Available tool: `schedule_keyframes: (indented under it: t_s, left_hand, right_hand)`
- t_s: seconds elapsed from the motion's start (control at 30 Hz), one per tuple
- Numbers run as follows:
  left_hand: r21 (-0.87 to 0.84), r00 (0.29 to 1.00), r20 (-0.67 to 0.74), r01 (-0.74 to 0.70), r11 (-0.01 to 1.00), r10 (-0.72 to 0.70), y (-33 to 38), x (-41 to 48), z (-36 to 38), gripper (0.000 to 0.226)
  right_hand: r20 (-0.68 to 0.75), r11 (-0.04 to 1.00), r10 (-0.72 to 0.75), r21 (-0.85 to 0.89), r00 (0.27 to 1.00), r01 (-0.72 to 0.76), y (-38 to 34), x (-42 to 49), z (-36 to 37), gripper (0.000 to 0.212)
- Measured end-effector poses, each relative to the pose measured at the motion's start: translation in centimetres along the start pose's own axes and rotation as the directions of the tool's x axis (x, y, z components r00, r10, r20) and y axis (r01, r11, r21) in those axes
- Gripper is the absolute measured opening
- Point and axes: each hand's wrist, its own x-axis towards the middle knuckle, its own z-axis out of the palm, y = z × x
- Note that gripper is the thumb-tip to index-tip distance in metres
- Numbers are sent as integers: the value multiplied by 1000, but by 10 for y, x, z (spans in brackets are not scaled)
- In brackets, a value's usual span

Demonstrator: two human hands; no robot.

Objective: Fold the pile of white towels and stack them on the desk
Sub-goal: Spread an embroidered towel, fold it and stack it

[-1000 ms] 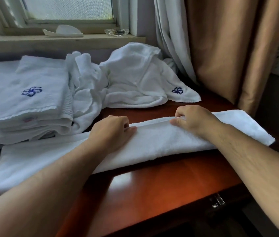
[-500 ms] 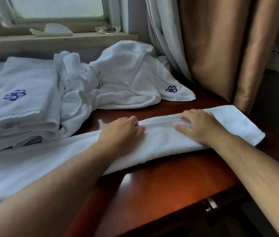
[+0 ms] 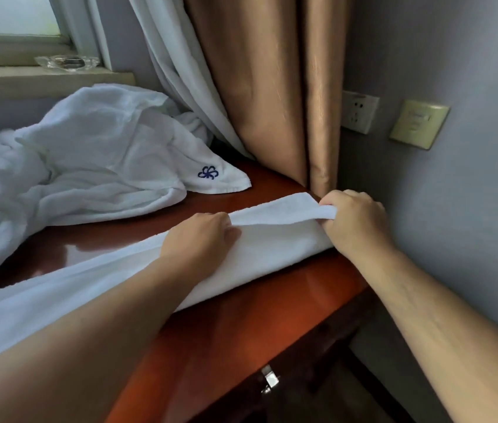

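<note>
R hand (image 3: pixel 354 221) pinches end of folded towel (image 3: pixel 272 239), centre-right, by curtain (image 3: pixel 272 102). L hand (image 3: pixel 199 239) mid-frame, curled over its far edge, prob. gripping. Towel lies across desk (image 3: pixel 241 325); unfolded pile (image 3: pixel 104 148) upper left.

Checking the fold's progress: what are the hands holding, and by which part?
Both hold the folded towel: the right hand pinches its right end, the left hand grips its far edge nearer the middle.
</note>
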Motion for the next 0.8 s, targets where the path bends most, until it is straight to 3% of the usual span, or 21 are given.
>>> schedule_keyframes:
  t_s: [0.13,0.27,0.4,0.5,0.57,0.6,0.67,0.73,0.8]
  left_hand:
    - [12,999,-2,49,999,-49,-9,16,4,35]
    - [-11,997,-5,70,997,-70,-15,26,8,35]
    - [-21,994,-46,93,995,-94,-21,28,17,34]
    - [-40,989,-102,102,994,-106,-23,25,24,33]
    - [-67,987,-118,101,993,-108,-23,23,24,28]
    - [-98,987,-116,98,990,-109,-23,22,23,25]
    - [-188,992,-90,68,980,-86,-26,17,18,16]
    - [-234,999,-40,2,972,-12,-34,5,11,7]
    - [-189,998,-7,-63,980,62,-50,-16,3,18]
  right_hand:
    - [172,952,140,249,975,-180,0,28,13,16]
    - [269,931,204,243,941,-271,-2,52,33,25]
    - [298,951,232,128,926,-280,-10,57,48,20]
    - [108,975,205,-106,973,-194,-17,52,51,28]
    - [-37,994,74,-80,997,-77,-32,47,50,20]
    - [-19,1000,12,2,1000,-12,-43,43,51,19]
    - [197,992,-33,125,980,8,-62,32,57,35]
    - [441,997,-18,72,897,-16,-73,20,61,56]
    - [526,1000,11,-10,850,-7,-76,16,61,62]
